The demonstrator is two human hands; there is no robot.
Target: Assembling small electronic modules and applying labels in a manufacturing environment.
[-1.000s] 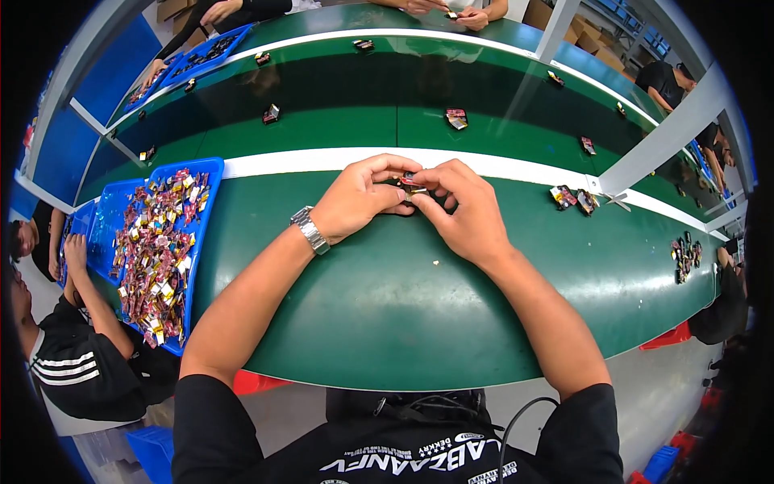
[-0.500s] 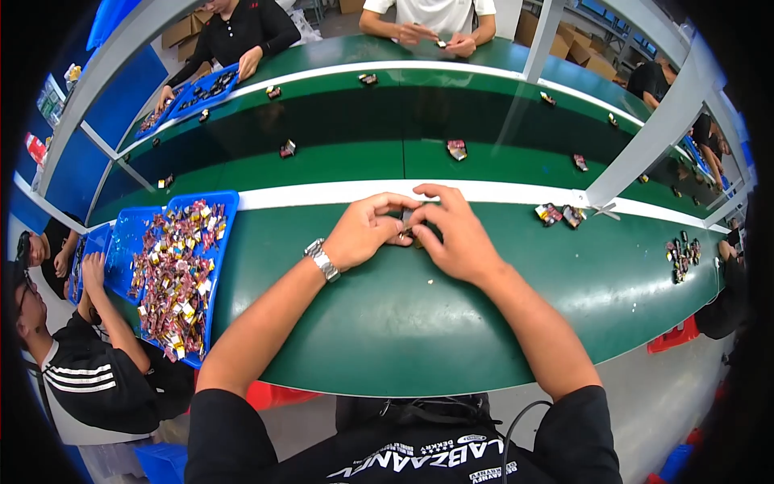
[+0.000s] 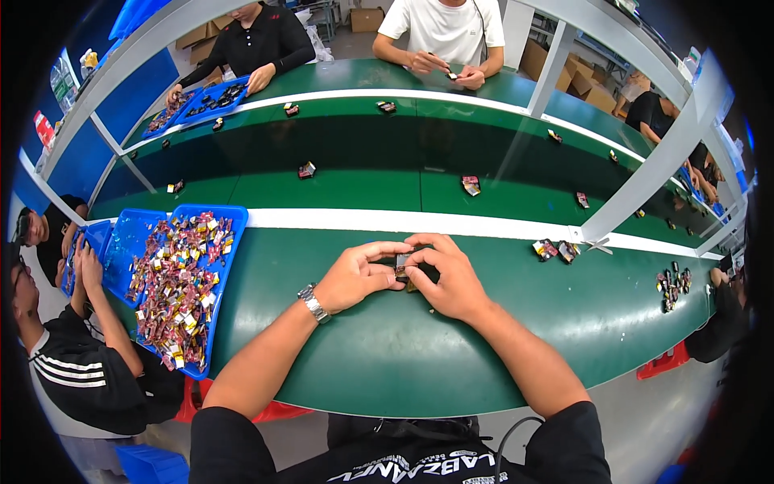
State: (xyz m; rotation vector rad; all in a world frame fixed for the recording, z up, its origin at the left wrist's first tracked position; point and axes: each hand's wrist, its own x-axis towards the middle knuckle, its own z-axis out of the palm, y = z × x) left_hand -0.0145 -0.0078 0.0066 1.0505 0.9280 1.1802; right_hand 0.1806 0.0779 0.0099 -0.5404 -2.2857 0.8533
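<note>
Above the green bench, my left hand (image 3: 355, 278) and my right hand (image 3: 451, 278) meet fingertip to fingertip, both closed on one small electronic part (image 3: 401, 262). A grey, flat face and a brownish lower bit of it show between the fingers; the rest is hidden, so its exact kind cannot be made out. A metal-band watch (image 3: 313, 302) circles my left wrist. To the left of my left arm, a blue tray (image 3: 241, 222) holds a heap of small pink, white and yellow parts (image 3: 181, 282).
Beyond a white rail (image 3: 322, 219), a green conveyor belt (image 3: 363, 185) carries scattered parts. Two small clusters (image 3: 556, 251) lie by the grey post (image 3: 637, 194), and a dark pile (image 3: 672, 286) sits far right. Co-workers sit opposite and at left. A red stool (image 3: 665, 359) stands lower right.
The view has tilted, so the bench and belt sit lower in the picture. Both hands keep hold of the small part, whose grey face shows more plainly now.
</note>
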